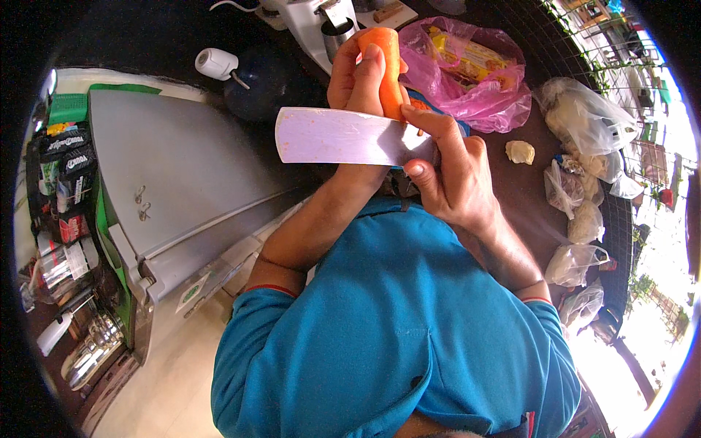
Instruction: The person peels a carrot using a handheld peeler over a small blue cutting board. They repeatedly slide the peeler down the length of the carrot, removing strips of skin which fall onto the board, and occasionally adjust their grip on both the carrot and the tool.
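Above dark counter [533,190], hands grip carrot [390,66], knife [343,136].

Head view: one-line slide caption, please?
Left hand holds orange carrot; right hand presses broad steel cleaver against it.

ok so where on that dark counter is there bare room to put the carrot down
The barest patch of the dark counter lies between the right hand and the clear bags along the right edge, around the small pale lump. The far side is crowded: the pink bag, the white appliance. The left hand holds the carrot.
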A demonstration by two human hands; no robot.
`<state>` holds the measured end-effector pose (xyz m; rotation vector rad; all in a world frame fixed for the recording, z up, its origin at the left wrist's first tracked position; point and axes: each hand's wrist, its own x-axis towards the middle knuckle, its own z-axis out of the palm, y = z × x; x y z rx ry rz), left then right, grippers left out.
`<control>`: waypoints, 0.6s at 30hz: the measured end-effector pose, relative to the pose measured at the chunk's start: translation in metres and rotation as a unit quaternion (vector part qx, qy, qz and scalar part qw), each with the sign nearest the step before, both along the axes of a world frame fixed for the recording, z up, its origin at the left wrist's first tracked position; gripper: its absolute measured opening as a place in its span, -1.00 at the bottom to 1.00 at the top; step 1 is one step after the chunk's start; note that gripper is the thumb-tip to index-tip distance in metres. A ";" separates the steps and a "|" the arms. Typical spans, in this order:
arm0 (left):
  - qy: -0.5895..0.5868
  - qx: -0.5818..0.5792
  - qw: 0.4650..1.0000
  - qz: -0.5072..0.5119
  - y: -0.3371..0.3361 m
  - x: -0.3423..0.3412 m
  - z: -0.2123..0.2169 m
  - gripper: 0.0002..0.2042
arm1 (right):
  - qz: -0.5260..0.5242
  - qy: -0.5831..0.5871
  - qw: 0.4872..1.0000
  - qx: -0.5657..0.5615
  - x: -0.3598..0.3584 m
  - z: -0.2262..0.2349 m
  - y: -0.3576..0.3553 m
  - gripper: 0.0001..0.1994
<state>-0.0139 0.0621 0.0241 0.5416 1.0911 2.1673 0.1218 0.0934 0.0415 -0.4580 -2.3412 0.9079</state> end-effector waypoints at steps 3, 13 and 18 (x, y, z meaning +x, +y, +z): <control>0.011 -0.064 0.998 -0.006 -0.004 0.004 0.012 -0.69 | -0.005 0.016 1.000 0.002 -0.001 0.000 -0.001 -0.53; 0.054 -0.019 0.998 -0.025 -0.010 0.002 0.000 -0.65 | -0.011 0.020 1.000 -0.013 -0.007 0.002 -0.003 -0.54; 0.003 0.004 0.999 -0.054 -0.010 -0.003 -0.008 -0.66 | -0.001 -0.003 0.999 -0.048 -0.002 0.010 -0.005 -0.40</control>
